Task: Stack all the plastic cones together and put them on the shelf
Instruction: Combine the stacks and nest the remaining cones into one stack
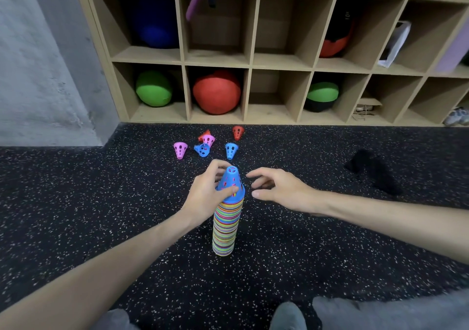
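Big wooden shelf (253,60) fills the far wall, its cubbies holding balls: 1 blue, 2 green, 1 red that I can make out. In front of it, the speckled black floor (76,203), where I'm working.

Middle of the floor stands the stack (224,228), a tall striped column of nested cones, upright, well short of the shelf. On top sits a blue cone (231,184).

My left hand (206,194) is curled round that blue cone, thumb across its near face and fingers wrapped behind, holding it down onto the column. My right hand (281,189) hovers just beside it, fingers spread and relaxed, touching nothing.

So I read this as the seating step: top cone going on, stacking not finished.

Between stack and shelf, 6 loose cones lie scattered: a pink cone (180,149), a blue one on its side (202,149), another blue one (231,150), a pink one (209,140) with a red one (203,134) tucked behind it, and a red cone (238,132) nearest the shelf.

Next move, I'd say: reach the free right hand forward for the nearest blue one while the left steadies the column, because a stack this tall could tip.
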The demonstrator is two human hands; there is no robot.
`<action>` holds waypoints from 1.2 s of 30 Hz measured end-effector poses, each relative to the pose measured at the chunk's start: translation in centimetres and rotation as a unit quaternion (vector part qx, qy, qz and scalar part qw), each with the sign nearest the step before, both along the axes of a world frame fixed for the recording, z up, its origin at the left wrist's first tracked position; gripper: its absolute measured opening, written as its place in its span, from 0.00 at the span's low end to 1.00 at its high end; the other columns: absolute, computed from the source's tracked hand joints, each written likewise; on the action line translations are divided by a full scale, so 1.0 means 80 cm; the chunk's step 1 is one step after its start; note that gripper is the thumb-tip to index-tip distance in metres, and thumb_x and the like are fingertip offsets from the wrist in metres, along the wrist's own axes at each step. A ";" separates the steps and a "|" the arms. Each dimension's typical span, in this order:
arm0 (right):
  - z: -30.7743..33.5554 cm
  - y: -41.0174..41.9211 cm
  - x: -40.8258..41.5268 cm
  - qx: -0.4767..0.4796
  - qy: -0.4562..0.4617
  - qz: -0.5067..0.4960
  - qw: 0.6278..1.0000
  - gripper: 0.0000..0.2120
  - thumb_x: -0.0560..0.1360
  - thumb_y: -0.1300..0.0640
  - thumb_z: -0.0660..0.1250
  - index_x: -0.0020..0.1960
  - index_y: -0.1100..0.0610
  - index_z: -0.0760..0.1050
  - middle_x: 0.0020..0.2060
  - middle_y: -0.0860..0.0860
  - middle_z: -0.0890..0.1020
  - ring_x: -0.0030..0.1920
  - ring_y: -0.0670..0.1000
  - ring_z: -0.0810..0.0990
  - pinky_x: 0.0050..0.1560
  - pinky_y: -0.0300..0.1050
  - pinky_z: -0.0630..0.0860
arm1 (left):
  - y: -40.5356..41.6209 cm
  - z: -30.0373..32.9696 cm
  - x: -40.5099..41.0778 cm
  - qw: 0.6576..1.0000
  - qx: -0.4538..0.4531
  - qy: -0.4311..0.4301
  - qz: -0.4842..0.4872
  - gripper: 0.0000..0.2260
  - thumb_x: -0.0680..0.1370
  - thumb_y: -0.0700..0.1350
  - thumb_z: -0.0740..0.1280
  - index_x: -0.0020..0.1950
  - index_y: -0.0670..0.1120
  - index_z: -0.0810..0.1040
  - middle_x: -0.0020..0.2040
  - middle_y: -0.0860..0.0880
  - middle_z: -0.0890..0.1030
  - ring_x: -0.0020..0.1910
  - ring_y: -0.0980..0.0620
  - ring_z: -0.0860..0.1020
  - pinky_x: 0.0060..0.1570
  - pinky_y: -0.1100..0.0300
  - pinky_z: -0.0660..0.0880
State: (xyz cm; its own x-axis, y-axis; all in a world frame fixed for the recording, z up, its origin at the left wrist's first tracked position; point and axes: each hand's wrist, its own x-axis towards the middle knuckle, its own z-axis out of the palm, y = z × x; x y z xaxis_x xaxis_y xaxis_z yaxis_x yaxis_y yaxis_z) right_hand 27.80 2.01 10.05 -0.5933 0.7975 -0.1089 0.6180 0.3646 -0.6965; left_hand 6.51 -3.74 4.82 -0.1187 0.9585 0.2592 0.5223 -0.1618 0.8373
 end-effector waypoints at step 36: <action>-0.113 0.308 -0.157 0.248 -0.230 0.091 0.937 0.17 0.83 0.51 0.61 0.71 0.51 0.72 0.67 0.53 0.75 0.64 0.55 0.71 0.65 0.55 0.70 | 0.291 -0.150 -0.149 0.920 -0.138 0.356 0.085 0.27 0.85 0.61 0.53 0.75 0.43 0.65 0.70 0.43 0.72 0.67 0.42 0.71 0.65 0.46 0.71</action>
State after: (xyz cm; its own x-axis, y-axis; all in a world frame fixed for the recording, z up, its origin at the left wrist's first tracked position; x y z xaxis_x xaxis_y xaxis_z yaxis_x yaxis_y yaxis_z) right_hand 15.25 26.68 0.97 -0.7057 0.7079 -0.0293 0.7072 0.7013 -0.0901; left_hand -5.41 19.53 -7.17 -0.1684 0.9826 0.0781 0.9523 0.1417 0.2703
